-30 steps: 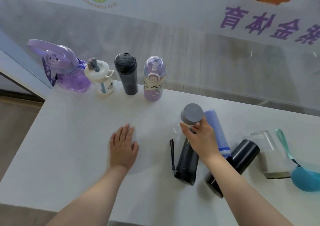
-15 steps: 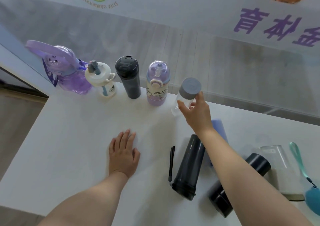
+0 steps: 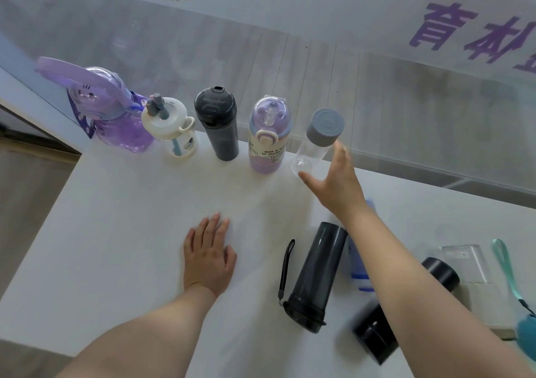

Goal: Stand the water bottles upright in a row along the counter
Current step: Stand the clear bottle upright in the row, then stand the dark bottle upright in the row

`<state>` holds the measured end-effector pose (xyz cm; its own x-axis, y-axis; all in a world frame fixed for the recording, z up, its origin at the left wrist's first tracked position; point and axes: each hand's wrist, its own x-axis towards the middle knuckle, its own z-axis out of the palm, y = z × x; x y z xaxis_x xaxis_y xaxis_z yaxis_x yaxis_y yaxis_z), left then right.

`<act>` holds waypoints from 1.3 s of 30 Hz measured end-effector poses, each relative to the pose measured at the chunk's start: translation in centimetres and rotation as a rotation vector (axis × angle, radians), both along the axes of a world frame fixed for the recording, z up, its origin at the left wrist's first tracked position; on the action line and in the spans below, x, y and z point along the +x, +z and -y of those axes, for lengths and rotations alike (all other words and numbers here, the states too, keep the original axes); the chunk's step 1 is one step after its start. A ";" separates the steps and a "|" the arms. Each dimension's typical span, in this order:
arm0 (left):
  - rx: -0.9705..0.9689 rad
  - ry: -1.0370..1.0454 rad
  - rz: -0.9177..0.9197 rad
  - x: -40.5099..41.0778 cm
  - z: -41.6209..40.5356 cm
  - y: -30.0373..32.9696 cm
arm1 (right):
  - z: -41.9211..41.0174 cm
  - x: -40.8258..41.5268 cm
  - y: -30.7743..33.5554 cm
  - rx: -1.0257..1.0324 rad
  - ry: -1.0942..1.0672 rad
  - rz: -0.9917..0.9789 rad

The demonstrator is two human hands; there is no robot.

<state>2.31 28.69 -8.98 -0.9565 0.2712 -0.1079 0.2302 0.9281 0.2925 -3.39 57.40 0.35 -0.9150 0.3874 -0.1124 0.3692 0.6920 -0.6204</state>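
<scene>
Fifth in the row now, the clear bottle [image 3: 317,143] stands just beyond the right hand [image 3: 336,183], whose fingers are spread and holding nothing, while the left hand [image 3: 208,257] lies flat; next job, I reckon, is gripping the dark bottle [image 3: 313,276] lying beside the right forearm.

White counter [image 3: 116,232] holds standing and lying bottles [image 3: 311,276].
</scene>
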 end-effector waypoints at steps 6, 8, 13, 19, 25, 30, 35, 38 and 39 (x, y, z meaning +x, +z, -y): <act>-0.003 0.005 -0.006 0.1 0.0 0.0 | 0.5 8.5 -0.6 0.231 0.389 -0.136; -0.003 0.005 -0.009 0.1 0.0 -0.1 | 0.9 11.4 -0.9 0.339 0.637 -0.071; -0.004 0.010 -0.010 0.1 -0.1 -0.1 | 1.8 15.8 -2.0 0.513 0.878 0.154; -0.004 0.015 -0.003 0.2 -0.1 -0.2 | 2.0 16.2 -2.6 0.641 0.908 0.148; 0.001 0.020 -0.009 0.2 0.0 -0.2 | 2.3 16.6 -3.0 0.545 0.731 0.037; 0.000 0.014 -0.013 0.2 0.0 -0.3 | 3.2 16.6 -2.3 0.295 0.468 -0.017; 0.007 0.015 -0.019 0.2 0.0 -0.3 | 3.0 16.0 -0.8 0.039 0.179 -0.073; 0.015 0.015 -0.024 0.2 -0.1 -0.3 | 2.4 15.5 -0.3 -0.095 0.031 -0.108; 0.017 0.016 -0.027 0.2 -0.1 -0.3 | 2.2 15.3 -0.2 -0.141 0.001 -0.114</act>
<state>2.55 28.74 -9.25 -0.9633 0.2572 -0.0773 0.2233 0.9269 0.3016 11.88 55.20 0.14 -0.9253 0.3742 -0.0612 0.2905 0.5958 -0.7488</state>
